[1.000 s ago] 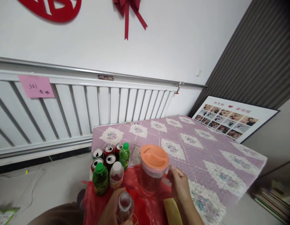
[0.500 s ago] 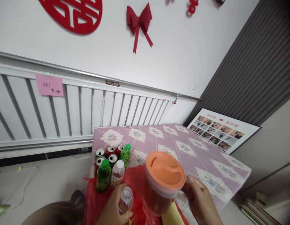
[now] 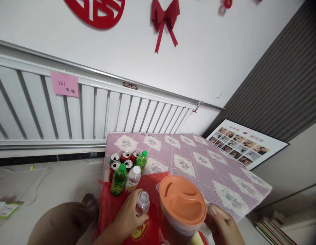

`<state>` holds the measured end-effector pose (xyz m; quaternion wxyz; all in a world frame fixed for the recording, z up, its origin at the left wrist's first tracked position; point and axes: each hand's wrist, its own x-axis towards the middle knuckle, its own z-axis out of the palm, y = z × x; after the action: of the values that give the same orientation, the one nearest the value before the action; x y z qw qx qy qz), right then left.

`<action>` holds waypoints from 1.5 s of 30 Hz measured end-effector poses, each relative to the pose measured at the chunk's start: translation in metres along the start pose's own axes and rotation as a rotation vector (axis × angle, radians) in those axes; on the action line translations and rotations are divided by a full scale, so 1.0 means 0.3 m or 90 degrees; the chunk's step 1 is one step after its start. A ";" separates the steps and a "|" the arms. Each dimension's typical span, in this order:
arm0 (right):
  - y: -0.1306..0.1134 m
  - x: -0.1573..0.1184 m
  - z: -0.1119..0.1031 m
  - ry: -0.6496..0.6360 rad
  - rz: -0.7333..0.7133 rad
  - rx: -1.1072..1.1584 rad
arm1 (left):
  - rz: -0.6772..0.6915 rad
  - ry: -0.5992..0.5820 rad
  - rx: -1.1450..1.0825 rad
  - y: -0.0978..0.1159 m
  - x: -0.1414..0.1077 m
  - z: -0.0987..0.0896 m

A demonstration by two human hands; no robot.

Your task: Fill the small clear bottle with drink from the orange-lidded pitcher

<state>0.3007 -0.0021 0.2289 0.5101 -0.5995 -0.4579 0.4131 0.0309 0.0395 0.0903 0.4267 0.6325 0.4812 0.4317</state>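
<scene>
My left hand (image 3: 129, 216) is wrapped round a clear bottle (image 3: 143, 202) with no cap, upright over the red plastic bag (image 3: 151, 182). To its right, my right hand (image 3: 221, 223) grips the handle of a clear pitcher (image 3: 170, 217) with an orange lid (image 3: 182, 200); dark liquid shows inside. The pitcher's lower part is cut off by the picture's edge. Beyond my left hand stand a green bottle (image 3: 119, 182), a white-capped bottle (image 3: 133, 178), another green bottle (image 3: 141, 161) and several opened drink cans (image 3: 125, 157).
All this rests on a table with a purple patterned cloth (image 3: 199, 177). Behind it are a white radiator (image 3: 99, 109) and wall. A photo board (image 3: 246, 144) leans at the right. Part of a yellow object (image 3: 196, 239) shows below the pitcher. My knee (image 3: 58, 221) is at lower left.
The view has shifted, so the background sits differently. The pitcher appears lower and nearer the camera, its lid larger. Both hands keep their holds.
</scene>
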 end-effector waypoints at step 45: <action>-0.029 0.012 0.053 -0.035 -0.001 -0.235 | 0.006 -0.002 0.013 0.024 0.011 -0.016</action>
<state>0.2852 0.0056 0.2354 0.3793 -0.6707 -0.5403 0.3382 0.0287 0.0420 0.0989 0.4189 0.6397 0.4818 0.4279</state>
